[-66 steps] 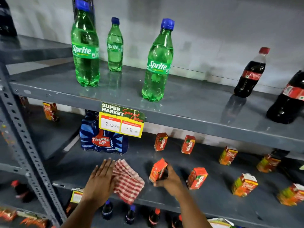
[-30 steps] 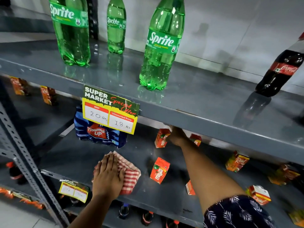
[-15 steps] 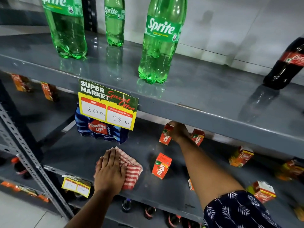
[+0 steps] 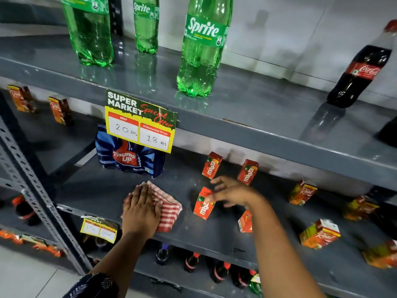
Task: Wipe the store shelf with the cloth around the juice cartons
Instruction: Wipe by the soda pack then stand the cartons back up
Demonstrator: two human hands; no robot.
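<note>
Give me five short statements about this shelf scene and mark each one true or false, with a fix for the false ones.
1. The left hand lies flat on the red and white checked cloth. True.
2. The cloth sits on the upper shelf beside the green Sprite bottles. False: it lies on the grey metal shelf below them.
3. The right hand is lifting a red Maaza juice carton off the shelf. False: the carton stands on the shelf, with the blurred fingers at its top.
4. The yellow price sign reads 20 Rs and 18 Rs. True.
5. The blue Thums Up pack stands behind the cloth. True.
</note>
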